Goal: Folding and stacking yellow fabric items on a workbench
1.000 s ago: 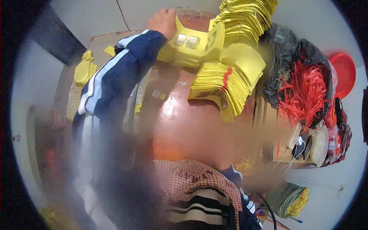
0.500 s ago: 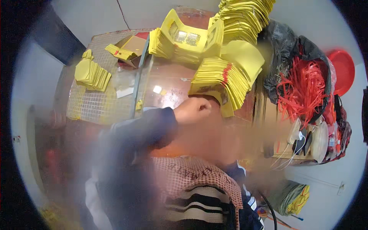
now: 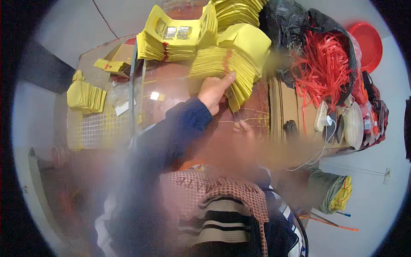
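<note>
My left hand (image 3: 214, 92) grips the near lower edge of a thick stack of yellow paper sheets (image 3: 209, 62). Its thumb presses against the front of the stack, while the other fingers are partly hidden. A red band runs across this stack. Lower and to the right, my right hand (image 3: 244, 132) hovers over the reddish tabletop (image 3: 169, 88) with its fingertips drawn together. Thin pale strands (image 3: 257, 120) show beside those fingertips; whether they are held I cannot tell. Blur covers most of the right hand and forearm.
Behind stand another banded yellow stack (image 3: 154, 47) and a taller pile (image 3: 239, 13). Smaller yellow bundles (image 3: 87, 96) lie at left, near an open cardboard box (image 3: 120, 55). On the right are red plastic strips (image 3: 323, 64) in a black bag, a white power strip (image 3: 320, 118) and a red basin (image 3: 366, 47).
The view has shifted, so the table things sit further left and higher. My left hand has gone from a fist below the stack to gripping its edge. My right fingers have come into clearer sight.
</note>
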`<state>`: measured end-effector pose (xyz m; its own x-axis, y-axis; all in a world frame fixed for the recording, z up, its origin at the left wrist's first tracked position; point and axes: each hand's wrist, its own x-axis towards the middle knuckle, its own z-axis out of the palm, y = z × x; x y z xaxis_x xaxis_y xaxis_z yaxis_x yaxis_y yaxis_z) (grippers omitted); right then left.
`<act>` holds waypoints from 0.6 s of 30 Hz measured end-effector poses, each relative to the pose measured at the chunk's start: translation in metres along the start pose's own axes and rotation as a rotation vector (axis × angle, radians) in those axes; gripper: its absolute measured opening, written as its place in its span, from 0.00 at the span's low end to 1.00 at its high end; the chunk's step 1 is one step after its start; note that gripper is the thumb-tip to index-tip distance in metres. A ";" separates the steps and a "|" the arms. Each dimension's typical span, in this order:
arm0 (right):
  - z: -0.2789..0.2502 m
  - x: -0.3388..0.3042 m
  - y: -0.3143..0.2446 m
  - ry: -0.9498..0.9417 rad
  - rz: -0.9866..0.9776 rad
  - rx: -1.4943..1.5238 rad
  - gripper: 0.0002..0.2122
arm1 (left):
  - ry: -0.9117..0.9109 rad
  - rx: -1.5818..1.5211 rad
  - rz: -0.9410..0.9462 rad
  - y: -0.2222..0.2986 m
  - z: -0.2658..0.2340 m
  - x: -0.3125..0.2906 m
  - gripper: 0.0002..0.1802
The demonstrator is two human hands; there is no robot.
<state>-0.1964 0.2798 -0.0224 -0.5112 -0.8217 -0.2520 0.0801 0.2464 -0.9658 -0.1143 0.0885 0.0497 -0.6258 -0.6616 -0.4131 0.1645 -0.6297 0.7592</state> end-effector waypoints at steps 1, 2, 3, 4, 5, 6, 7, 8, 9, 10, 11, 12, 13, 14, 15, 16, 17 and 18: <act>0.001 0.000 0.000 -0.010 0.017 0.018 0.22 | 0.047 -0.065 0.098 -0.002 0.006 0.007 0.16; 0.001 -0.001 -0.001 -0.010 0.017 0.024 0.22 | 0.095 -0.121 0.199 -0.001 0.013 0.009 0.15; 0.001 -0.002 -0.004 -0.023 0.034 -0.003 0.22 | 0.078 -0.183 0.223 0.002 0.017 0.005 0.12; 0.000 -0.003 -0.005 -0.036 0.051 -0.029 0.22 | 0.079 -0.177 0.223 0.002 0.020 0.005 0.12; 0.001 -0.003 -0.005 -0.036 0.051 -0.031 0.22 | 0.098 -0.175 0.257 0.002 0.020 0.004 0.10; 0.001 -0.003 -0.006 -0.029 0.039 -0.034 0.22 | 0.116 -0.173 0.290 0.002 0.019 0.004 0.09; 0.001 -0.003 -0.006 -0.022 0.026 -0.036 0.22 | 0.096 -0.158 0.256 0.003 0.015 0.004 0.11; -0.005 0.007 0.014 -0.019 0.026 -0.036 0.22 | 0.094 -0.157 0.253 0.003 0.017 0.004 0.11; -0.017 0.022 0.048 -0.027 0.062 0.059 0.22 | 0.199 -0.116 0.241 0.004 0.024 0.004 0.15; -0.013 0.029 0.047 -0.065 0.107 0.149 0.22 | 0.333 -0.082 0.234 0.004 0.023 0.003 0.20; -0.015 0.024 0.046 -0.072 0.111 0.149 0.22 | 0.318 -0.019 0.247 -0.002 0.011 0.011 0.25; -0.001 0.010 -0.003 -0.041 -0.132 0.006 0.21 | 0.339 -0.027 0.246 -0.004 0.002 0.012 0.25; 0.005 0.001 -0.029 0.010 -0.382 -0.133 0.21 | 0.336 -0.037 0.248 -0.006 0.001 0.014 0.24; 0.005 0.003 -0.031 0.020 -0.384 -0.135 0.21 | 0.323 -0.046 0.251 -0.007 0.004 0.015 0.23; 0.005 0.010 -0.034 0.056 -0.409 -0.070 0.21 | 0.314 -0.045 0.249 -0.007 0.006 0.014 0.23; 0.006 0.016 -0.037 0.092 -0.434 -0.006 0.21 | 0.289 -0.043 0.275 -0.008 0.007 0.014 0.23; 0.012 0.015 -0.056 0.117 -0.471 -0.094 0.20 | 0.280 -0.043 0.302 -0.010 0.003 0.015 0.22; 0.015 0.018 -0.061 0.118 -0.471 -0.095 0.20 | 0.278 -0.044 0.302 -0.012 0.002 0.016 0.22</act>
<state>-0.1978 0.2418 0.0312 -0.5668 -0.7926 0.2247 -0.2583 -0.0881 -0.9620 -0.1277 0.0861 0.0346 -0.3155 -0.9004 -0.2996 0.3451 -0.4030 0.8476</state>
